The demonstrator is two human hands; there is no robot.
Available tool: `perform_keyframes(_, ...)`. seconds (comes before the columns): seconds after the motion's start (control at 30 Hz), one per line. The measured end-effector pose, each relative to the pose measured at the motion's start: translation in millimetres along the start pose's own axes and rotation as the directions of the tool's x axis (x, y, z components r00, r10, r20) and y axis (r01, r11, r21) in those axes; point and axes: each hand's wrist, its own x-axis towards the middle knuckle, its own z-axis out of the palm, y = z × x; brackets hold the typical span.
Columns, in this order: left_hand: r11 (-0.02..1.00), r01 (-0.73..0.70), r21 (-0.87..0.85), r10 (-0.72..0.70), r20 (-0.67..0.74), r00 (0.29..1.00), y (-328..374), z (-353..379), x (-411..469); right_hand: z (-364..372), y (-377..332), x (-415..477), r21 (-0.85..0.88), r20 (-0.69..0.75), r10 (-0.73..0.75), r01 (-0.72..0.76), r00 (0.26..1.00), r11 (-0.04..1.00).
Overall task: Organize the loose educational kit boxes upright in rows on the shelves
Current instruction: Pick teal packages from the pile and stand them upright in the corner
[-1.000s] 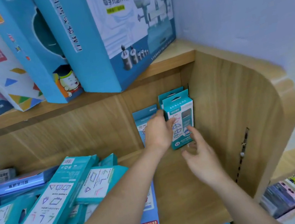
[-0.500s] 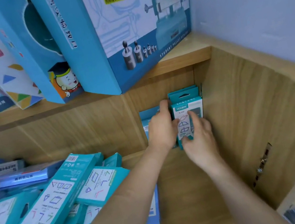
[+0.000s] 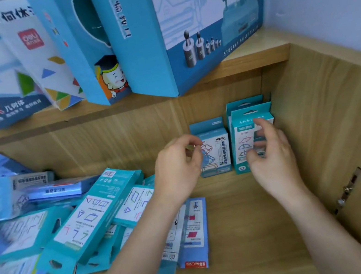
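Against the back right corner of the lower shelf (image 3: 247, 209) stands an upright teal kit box (image 3: 242, 131), with a second teal box (image 3: 243, 103) right behind it. To their left a blue kit box (image 3: 219, 151) also stands upright. My left hand (image 3: 177, 171) hovers just in front of the blue box, fingers loosely curled, holding nothing. In front of the teal box my right hand (image 3: 271, 159) is likewise loosely curled and empty. Several loose teal boxes (image 3: 88, 223) lie piled on the left of the shelf.
A flat blue box (image 3: 195, 233) lies on the shelf under my left forearm. Large kit boxes (image 3: 179, 28) lean on the upper shelf (image 3: 255, 60). The wooden side wall (image 3: 342, 132) closes the shelf on the right.
Both hands have let go of the front teal box and drawn back a little toward me. The box now stands upright in the corner on its own.
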Motion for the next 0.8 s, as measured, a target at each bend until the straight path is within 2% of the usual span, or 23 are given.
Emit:
perform_keyframes(0.13,1.000,-0.024,0.009,0.024,-0.027,0.999,-3.4,-19.9,-19.2,2.0,-8.6,-3.7,-0.025,-0.002,-0.089,0.089,0.996,0.996)
perform_keyframes(0.27,0.999,0.020,0.025,-0.018,-0.067,0.998,-10.4,-39.4,-40.4,7.9,-17.7,-10.2,0.018,0.060,-0.140,0.139,0.988,0.990)
perform_keyframes(0.43,0.987,0.102,0.127,-0.087,-0.121,0.989,-24.0,-67.5,-69.3,22.3,-25.3,-18.6,0.058,0.172,-0.197,0.190,0.965,0.980)
perform_keyframes(0.63,0.948,0.149,0.281,-0.093,-0.201,0.975,-54.1,-97.7,-102.8,27.5,-25.4,-28.2,0.048,0.181,-0.207,0.201,0.962,0.978)
perform_keyframes(0.8,0.917,0.136,0.375,-0.089,-0.140,0.986,-64.8,-113.5,-111.6,24.4,-11.7,-45.5,0.035,0.375,-0.188,0.189,0.908,0.981)
